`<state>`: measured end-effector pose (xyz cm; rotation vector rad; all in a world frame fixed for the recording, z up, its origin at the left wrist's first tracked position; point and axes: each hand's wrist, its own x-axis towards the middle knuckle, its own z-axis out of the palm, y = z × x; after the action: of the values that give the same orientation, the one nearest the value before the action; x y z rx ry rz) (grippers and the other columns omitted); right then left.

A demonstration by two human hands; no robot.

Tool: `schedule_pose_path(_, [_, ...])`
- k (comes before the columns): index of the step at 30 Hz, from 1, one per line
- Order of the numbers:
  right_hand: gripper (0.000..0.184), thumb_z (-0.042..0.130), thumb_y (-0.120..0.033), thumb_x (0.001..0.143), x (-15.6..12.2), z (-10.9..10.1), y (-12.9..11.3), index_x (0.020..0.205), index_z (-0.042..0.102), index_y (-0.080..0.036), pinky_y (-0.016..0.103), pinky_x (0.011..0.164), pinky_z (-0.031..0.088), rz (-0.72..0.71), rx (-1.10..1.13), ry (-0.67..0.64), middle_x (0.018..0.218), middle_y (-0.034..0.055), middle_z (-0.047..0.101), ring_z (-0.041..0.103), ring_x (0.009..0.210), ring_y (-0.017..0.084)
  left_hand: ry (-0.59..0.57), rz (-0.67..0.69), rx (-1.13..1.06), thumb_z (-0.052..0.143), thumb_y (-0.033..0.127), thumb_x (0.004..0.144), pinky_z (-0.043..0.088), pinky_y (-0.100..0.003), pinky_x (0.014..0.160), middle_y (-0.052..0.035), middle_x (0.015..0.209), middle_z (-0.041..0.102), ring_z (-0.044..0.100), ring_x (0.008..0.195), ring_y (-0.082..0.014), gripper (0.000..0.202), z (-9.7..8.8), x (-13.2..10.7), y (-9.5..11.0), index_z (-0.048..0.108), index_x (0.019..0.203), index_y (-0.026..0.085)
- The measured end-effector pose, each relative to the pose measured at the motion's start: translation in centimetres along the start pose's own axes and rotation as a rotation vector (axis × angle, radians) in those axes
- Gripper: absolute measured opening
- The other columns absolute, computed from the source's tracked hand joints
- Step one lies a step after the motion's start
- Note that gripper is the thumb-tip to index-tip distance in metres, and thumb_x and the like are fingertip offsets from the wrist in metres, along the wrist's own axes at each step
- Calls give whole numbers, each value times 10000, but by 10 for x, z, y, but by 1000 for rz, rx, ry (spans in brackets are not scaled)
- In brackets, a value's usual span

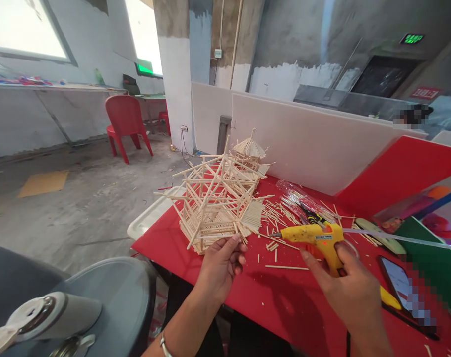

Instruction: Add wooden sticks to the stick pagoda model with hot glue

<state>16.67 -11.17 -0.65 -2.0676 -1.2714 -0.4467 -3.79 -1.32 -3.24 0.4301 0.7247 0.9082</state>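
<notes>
A pavilion-like model (210,198) built of thin wooden sticks stands on the red table, with an open frame of slanted sticks on top. At its near side my left hand (223,263) is closed, thumb and fingers pinched on a thin pale stick (216,237) that points left across the model. My right hand (350,277) wraps the handle of a yellow hot glue gun (310,234), its nozzle pointing left toward the model. A long clear glue stick (396,238) runs out of the gun's rear. Behind stands a smaller roofed stick tower (250,148).
Loose sticks (277,213) and a clear plastic bag (295,193) lie beyond the glue gun on the red table (247,292). A phone (398,280) rests at the right. At the left, a white flask (61,312) lies on a grey stool (117,292). A white partition (285,144) borders the table.
</notes>
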Motion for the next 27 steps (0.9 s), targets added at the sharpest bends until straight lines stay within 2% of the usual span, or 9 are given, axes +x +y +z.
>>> schedule_pose_path(10, [502,559,-703,726,-1,2,3,792,595,-206,290,522,394,0,-9,-21,699,52,650,542,539,176,48,-33,46,791,352,670,313,-137,321,7,597,639,529,402,-58,317,3,2,1,572,778,150])
schedule_pose_path(19, [497,595,-694,719,-4,7,7,785,592,-201,280,522,383,-18,-8,-2,698,40,627,528,557,162,54,-27,55,785,347,664,303,-136,310,-3,580,643,518,382,-58,301,6,2,3,580,743,140])
schedule_pose_path(22, [487,598,-693,714,-4,7,7,749,569,-208,280,521,383,-6,9,-12,639,21,590,514,540,158,57,-28,52,778,348,679,309,-134,311,-4,577,641,521,386,-59,295,7,3,3,577,729,139])
schedule_pose_path(27, [468,609,-676,719,-5,7,7,742,554,-212,279,533,386,-7,18,-25,621,11,573,515,547,158,63,-46,6,767,293,719,366,-139,326,-5,585,642,547,416,-70,243,8,3,4,580,743,140])
